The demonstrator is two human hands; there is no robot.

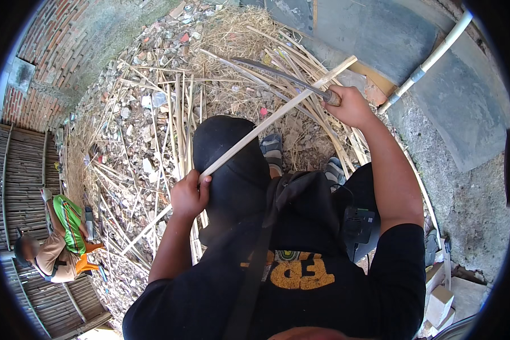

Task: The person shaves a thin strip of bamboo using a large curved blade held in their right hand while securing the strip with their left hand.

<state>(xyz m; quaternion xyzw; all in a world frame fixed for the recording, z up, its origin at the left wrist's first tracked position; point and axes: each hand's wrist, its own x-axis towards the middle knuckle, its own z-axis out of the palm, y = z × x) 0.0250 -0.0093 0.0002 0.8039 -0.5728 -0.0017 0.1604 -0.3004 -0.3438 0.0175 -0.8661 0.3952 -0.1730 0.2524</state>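
So the left hand (188,195) is wrapping its fingers tight around the near end of a long pale bamboo strip (277,115), which is running diagonally up over the black-clad knee (229,164). The right hand (348,106) is clenching the handle of a curved blade (277,73), and the blade is crossing the strip's far end, probably touching it, hard to say. Split bamboo (170,113) is lying all over the rubble ground, and another person (56,243) is crouching far left.

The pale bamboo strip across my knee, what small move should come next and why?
Probably draw the curved dark blade along the pale bamboo strip: the right hand holds its handle at the strip's far end, while the left hand grips the near end.
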